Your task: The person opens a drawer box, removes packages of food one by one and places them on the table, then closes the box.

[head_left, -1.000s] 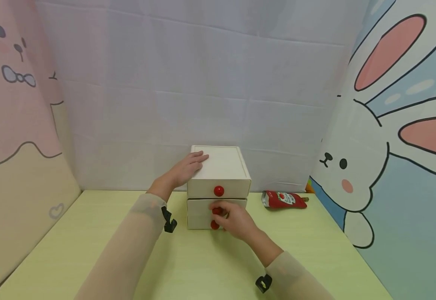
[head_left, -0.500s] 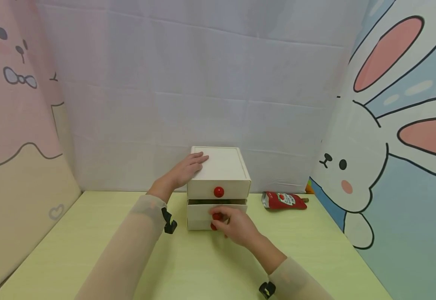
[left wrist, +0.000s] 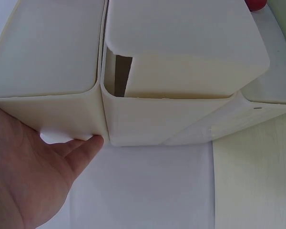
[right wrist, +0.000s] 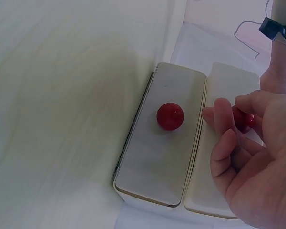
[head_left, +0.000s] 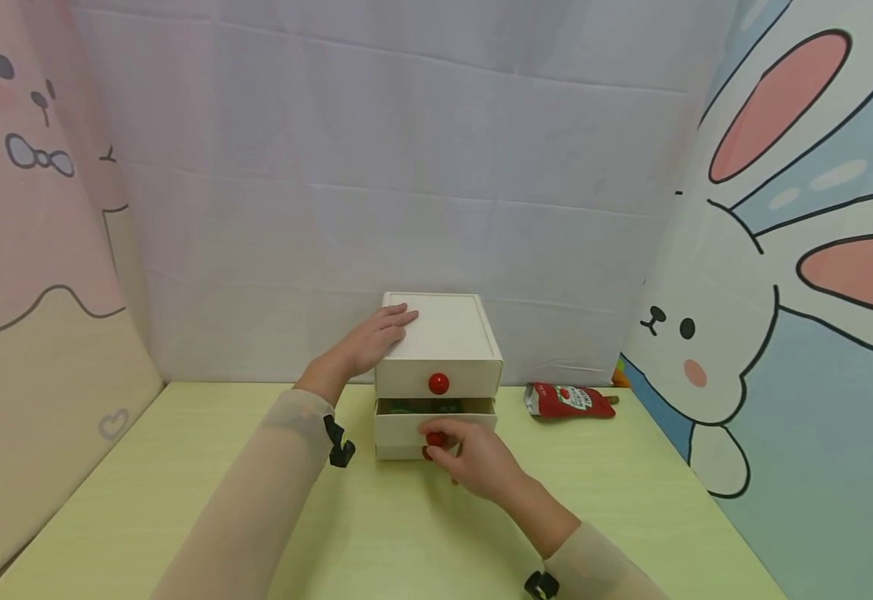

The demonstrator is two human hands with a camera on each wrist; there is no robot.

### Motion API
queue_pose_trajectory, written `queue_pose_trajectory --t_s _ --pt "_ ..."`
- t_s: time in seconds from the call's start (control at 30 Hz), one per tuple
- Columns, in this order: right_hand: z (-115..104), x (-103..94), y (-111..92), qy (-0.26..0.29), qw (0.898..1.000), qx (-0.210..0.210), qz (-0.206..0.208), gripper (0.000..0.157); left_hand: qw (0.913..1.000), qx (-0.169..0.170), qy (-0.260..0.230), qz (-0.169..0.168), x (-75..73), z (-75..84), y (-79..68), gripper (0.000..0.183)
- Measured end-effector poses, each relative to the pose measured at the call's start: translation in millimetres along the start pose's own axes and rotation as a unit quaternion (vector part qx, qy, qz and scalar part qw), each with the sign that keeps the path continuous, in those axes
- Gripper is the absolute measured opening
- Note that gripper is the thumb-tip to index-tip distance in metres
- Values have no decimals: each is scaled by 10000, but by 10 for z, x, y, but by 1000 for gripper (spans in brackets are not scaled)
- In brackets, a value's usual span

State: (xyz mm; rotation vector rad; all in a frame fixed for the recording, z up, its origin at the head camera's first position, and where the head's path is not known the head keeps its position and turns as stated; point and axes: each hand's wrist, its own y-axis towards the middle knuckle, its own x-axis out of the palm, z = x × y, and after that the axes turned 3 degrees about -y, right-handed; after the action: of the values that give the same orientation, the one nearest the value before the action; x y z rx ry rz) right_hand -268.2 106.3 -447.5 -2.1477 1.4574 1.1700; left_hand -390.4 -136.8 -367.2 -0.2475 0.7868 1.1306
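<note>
A white drawer cabinet (head_left: 444, 325) with round red knobs stands against the back curtain. My right hand (head_left: 474, 458) pinches the red knob (right wrist: 242, 119) of the middle drawer (head_left: 399, 432), which is partly pulled out. Something dark green (head_left: 425, 407) shows inside it, mostly hidden by the drawer front. My left hand (head_left: 372, 337) rests on the cabinet's top left edge with fingers extended; in the left wrist view, fingertips (left wrist: 93, 145) touch its side. Above is the top drawer's red knob (head_left: 439, 383). The bottom drawer's knob (right wrist: 170, 116) sits beside my right fingers, its drawer closed.
A red ketchup pouch (head_left: 571, 401) lies on the pale yellow-green table (head_left: 204, 467), right of the cabinet. A white curtain (head_left: 406, 167) hangs behind. Printed cartoon panels stand on both sides, with a rabbit (head_left: 714, 350) on the right one.
My right hand has drawn the middle drawer outward, from nearly closed to partly open, revealing the dark green contents. My left hand has stayed in place on the cabinet.
</note>
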Motion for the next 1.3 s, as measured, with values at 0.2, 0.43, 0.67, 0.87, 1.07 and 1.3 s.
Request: queue_pose_trajectory --t_s 0.2,0.43,0.67,0.87,1.07,1.3 --pt "-15 -1 -41 3 9999 -152 -8 24 10000 1 -13 4 0 11 -3 59" --pt "-34 -9 -102 -53 9997 -253 -55 26 10000 -21 -81 30 3 25 -8 58" --pt "-46 -11 -151 -63 9997 -196 -109 26 9998 -100 -147 17 2 36 -18 58" --pt "-63 -7 -208 -87 9995 -274 -110 27 9999 -91 -117 10 4 31 -17 58" --pt "-77 -2 -256 -56 9994 -309 -123 27 9999 -86 -92 15 9 18 -6 58" --pt "-99 -7 -300 -143 9992 -350 -121 28 9999 -90 -106 32 9 27 -23 58"
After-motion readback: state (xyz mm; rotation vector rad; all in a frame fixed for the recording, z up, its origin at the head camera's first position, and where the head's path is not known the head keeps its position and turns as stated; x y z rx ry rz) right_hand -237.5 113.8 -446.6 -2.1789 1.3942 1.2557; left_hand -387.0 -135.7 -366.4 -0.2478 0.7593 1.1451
